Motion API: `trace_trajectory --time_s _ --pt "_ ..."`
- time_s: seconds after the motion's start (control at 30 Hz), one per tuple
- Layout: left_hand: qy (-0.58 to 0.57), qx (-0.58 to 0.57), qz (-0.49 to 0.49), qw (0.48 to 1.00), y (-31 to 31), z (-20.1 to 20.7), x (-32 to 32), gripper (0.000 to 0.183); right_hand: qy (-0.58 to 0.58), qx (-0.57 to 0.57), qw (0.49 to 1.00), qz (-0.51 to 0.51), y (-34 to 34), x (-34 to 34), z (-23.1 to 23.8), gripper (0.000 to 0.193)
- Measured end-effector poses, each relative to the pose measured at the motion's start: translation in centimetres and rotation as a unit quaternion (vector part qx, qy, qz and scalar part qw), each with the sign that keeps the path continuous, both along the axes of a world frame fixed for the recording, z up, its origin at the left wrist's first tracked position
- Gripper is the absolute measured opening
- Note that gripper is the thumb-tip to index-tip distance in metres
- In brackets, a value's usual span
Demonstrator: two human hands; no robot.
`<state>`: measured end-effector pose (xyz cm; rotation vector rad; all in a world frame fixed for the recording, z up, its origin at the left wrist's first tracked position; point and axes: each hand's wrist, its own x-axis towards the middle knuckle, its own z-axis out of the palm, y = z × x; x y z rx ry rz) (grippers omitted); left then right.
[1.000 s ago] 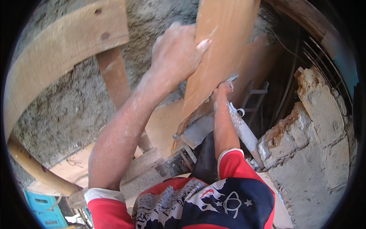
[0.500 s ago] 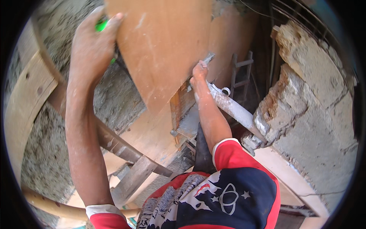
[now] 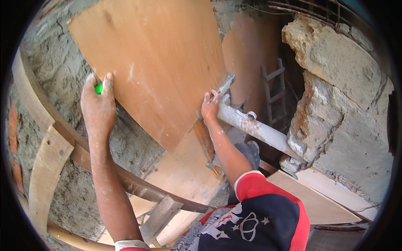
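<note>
A large plywood sheet leans in the upper middle, its lower corner pointing towards me. At its left edge, my left hand is closed around a bright green handle, with the thumb against the sheet's edge. A dark thin part shows below that hand; most of the tool is hidden. My right hand is closed at the sheet's lower right edge, thumb and a finger pointing up. Just beyond these fingers juts a grey, dusty bar; whether the hand also holds it I cannot tell.
A dusty white pipe runs from beside my right hand to a broken concrete wall. Behind it stands a small ladder. Curved timber and a wooden beam cross the left side before rough plaster. Several plywood pieces lie low down.
The view has shifted, and the plywood sheet now sits lower and further left, tilted, with its upper left corner showing. Both hands appear lower, still at its edges.
</note>
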<state>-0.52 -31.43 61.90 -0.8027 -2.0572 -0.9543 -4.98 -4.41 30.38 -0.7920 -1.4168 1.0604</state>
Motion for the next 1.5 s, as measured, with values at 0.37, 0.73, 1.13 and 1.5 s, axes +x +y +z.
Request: trace_trajectory --time_s 0.37,0.73,1.13,1.5 --pt "-0.06 0.063 -0.058 0.995 0.6 0.3 -0.1 0.025 -0.002 -0.019 0.996 0.086 -3.0 1.8 0.0 0.054" --pt "-0.242 0.179 -0.191 0.934 0.3 -0.3 1.6 0.023 0.05 -0.066 0.994 0.075 -5.5 3.1 -1.3 0.056" --pt "-0.222 0.164 -0.196 0.941 1.2 0.7 0.2 0.022 0.086 -0.077 0.988 0.103 -6.1 2.5 -1.6 0.058" --pt "-0.226 0.193 -0.2 0.934 1.4 0.0 -0.2 0.027 0.092 -0.093 0.986 0.103 -7.4 3.2 -0.4 0.06"
